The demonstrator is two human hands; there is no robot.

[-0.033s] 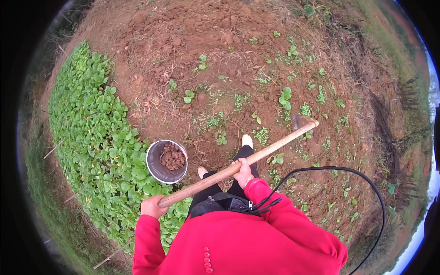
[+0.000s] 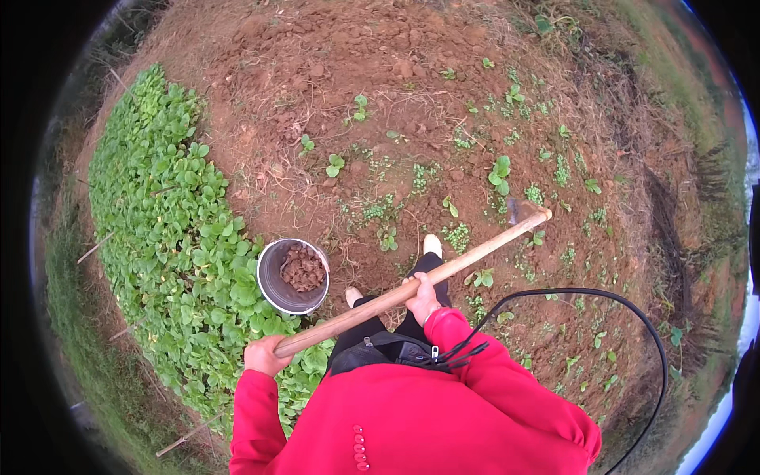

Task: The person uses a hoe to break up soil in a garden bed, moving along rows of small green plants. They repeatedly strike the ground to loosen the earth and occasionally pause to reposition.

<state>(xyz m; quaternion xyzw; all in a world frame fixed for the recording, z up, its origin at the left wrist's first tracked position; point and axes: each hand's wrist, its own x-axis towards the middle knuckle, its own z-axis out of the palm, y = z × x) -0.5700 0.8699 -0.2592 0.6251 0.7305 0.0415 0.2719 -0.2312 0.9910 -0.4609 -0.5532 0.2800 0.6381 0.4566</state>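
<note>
A hoe [image 2: 356,314] with a long pale wooden handle lies slantwise across my front, its metal blade [image 2: 522,212] at the far right end near the soil. My left hand [image 2: 266,355] is closed round the handle's butt end. Farther up the shaft, my right hand [image 2: 423,295] is wrapped round it too. Just beyond the left part of the handle stands a round bucket [image 2: 273,277], with brown clods [image 2: 304,269] inside. Small green seedlings [image 2: 499,174] grow around the blade.
Dense leafy plants [image 2: 174,261] fill a bed at the left, with thin sticks [image 2: 96,248] along its outer edge. Bare reddish soil [image 2: 293,95] with scattered seedlings stretches ahead. A black cable [image 2: 602,294] loops out on my right. My pale shoes [image 2: 431,245] stand on the soil.
The hoe and both hands keep nearly the same place and grip. Bucket, plants and ground have shifted slightly in the picture, as the view has turned a little.
</note>
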